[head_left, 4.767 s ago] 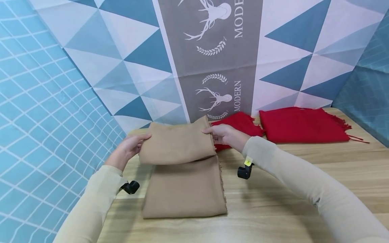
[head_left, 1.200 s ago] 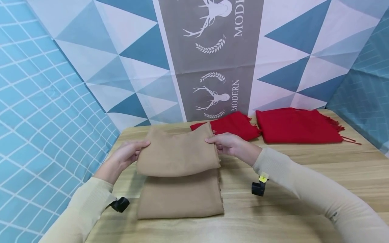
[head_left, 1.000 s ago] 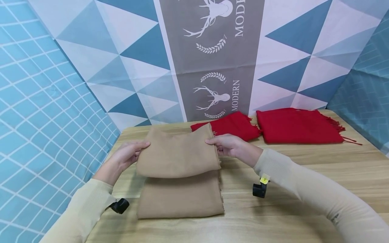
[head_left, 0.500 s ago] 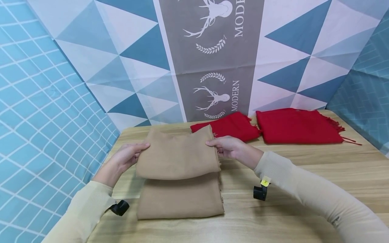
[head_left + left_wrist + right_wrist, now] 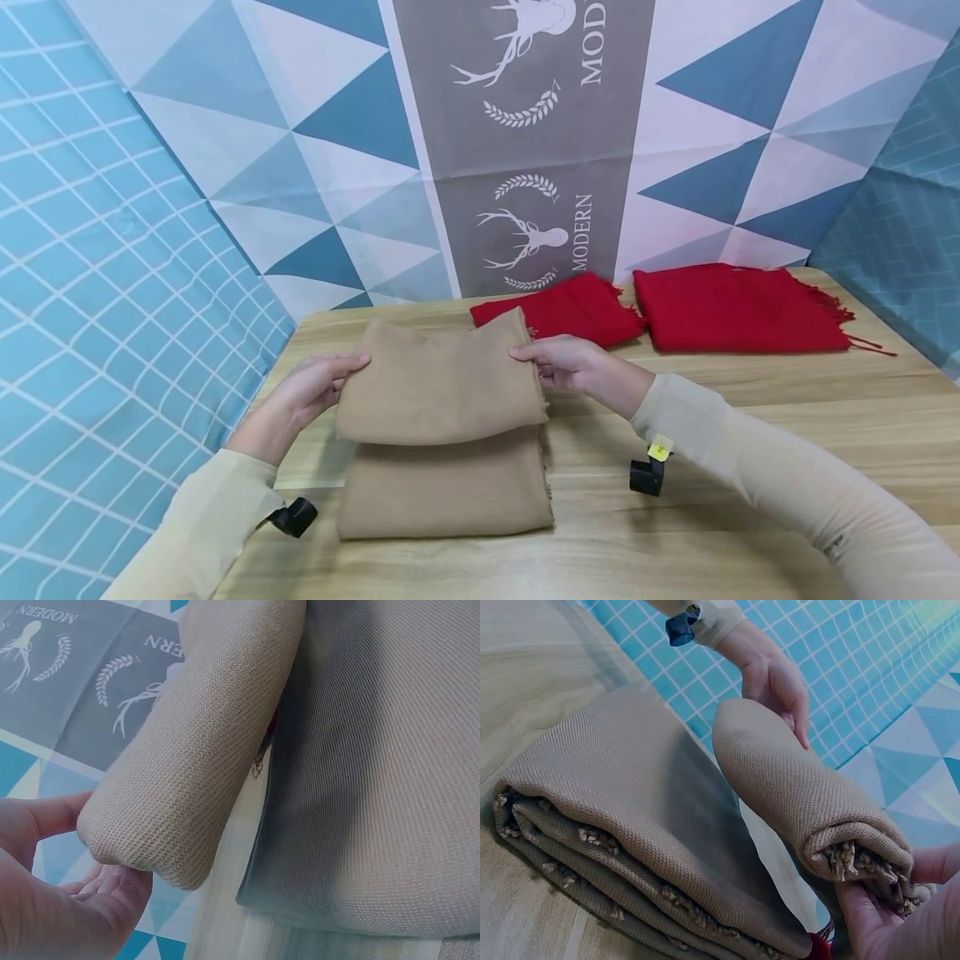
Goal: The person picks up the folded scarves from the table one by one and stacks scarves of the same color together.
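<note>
A folded beige scarf (image 5: 442,383) is held up off the table between two hands. At its left end the left hand (image 5: 318,387) pinches it, thumb above and fingers beneath, as the left wrist view shows. At its fringed right end the right hand (image 5: 566,364) grips it, fingers under the folds in the right wrist view. Below and nearer the body lies a second beige folded piece (image 5: 446,492), flat, with several fringed layers (image 5: 630,855) along its right edge. The raised part covers its far portion, and whether the two pieces join there I cannot tell.
Behind the beige pieces, a small folded red scarf (image 5: 570,312) lies partly covered by the raised one. A larger folded red scarf (image 5: 738,308) sits to its right, fringe outward. Patterned cloth (image 5: 532,142) hangs behind the wooden table (image 5: 750,467), blue gridded cloth (image 5: 127,275) at left.
Over the full span both hands have brought the raised beige scarf slightly nearer the body, uncovering more of the small red scarf. In the last second the hands have hardly moved.
</note>
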A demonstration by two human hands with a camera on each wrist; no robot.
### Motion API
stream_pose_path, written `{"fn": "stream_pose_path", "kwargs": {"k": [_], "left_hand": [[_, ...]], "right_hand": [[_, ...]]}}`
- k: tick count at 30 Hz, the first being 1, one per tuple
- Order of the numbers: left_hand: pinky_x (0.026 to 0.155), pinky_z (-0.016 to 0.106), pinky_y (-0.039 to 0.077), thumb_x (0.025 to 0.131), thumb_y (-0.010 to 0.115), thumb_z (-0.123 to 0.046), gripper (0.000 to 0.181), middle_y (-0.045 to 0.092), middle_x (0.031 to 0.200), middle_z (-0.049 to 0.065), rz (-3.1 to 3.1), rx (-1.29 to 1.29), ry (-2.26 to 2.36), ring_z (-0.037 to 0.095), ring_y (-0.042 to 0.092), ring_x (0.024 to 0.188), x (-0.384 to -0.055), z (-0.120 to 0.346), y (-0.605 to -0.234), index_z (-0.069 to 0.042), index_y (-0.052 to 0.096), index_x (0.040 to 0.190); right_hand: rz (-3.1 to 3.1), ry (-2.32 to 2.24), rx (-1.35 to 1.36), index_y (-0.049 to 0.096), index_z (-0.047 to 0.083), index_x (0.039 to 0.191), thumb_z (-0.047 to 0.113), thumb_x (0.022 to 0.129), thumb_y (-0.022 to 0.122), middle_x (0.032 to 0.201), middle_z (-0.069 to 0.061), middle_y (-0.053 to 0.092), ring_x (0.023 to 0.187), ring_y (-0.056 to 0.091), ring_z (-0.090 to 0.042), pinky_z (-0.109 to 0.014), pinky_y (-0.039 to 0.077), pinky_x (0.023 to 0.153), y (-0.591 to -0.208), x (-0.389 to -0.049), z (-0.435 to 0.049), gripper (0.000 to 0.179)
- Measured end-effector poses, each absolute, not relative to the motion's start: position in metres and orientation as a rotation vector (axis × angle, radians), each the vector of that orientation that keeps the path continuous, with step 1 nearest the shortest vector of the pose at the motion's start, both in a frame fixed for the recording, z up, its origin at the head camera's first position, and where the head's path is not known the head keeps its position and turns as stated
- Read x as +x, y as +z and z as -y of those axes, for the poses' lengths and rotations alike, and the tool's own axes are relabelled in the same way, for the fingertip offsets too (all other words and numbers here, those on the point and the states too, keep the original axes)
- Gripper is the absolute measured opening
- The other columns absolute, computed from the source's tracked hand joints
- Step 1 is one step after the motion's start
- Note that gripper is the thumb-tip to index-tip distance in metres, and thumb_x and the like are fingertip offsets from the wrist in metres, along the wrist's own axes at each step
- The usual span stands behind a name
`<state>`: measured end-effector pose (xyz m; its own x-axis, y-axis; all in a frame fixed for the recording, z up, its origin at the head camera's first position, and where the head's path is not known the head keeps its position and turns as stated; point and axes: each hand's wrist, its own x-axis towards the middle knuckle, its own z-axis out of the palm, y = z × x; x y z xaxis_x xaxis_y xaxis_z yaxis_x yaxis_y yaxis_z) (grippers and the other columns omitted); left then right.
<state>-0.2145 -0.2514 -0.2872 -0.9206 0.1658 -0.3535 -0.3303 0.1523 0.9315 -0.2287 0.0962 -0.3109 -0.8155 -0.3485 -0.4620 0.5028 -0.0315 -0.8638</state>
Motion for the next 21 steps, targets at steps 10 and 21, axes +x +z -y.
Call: {"fn": "stream_pose_path", "kwargs": {"k": [10, 21], "left_hand": [[0.070, 0.018, 0.056, 0.095, 0.059, -0.019, 0.005, 0.071, 0.081, -0.011, -2.053, -0.136, 1.832, 0.001, 0.068, 0.076, -0.2132, 0.2524, -0.2896, -0.016, 0.063, 0.093], [0.071, 0.018, 0.056, 0.095, 0.059, -0.020, 0.006, 0.071, 0.083, -0.011, -2.059, -0.143, 1.826, 0.002, 0.069, 0.076, -0.2081, 0.2539, -0.2908, -0.018, 0.064, 0.093]], "right_hand": [[-1.664, -1.913, 0.147, 0.054, 0.004, 0.124, 0.015, 0.094, 0.058, 0.085, 0.005, 0.066, 0.079, 0.066, -0.011, -0.022, 0.058, 0.072, -0.3125, -0.2264, -0.0973, 0.032], [-1.650, -1.918, 0.097, 0.057, 0.006, 0.113, 0.012, 0.095, 0.056, 0.079, 0.007, 0.068, 0.075, 0.066, -0.008, -0.022, 0.057, 0.070, -0.3169, -0.2214, -0.0970, 0.019]]}}
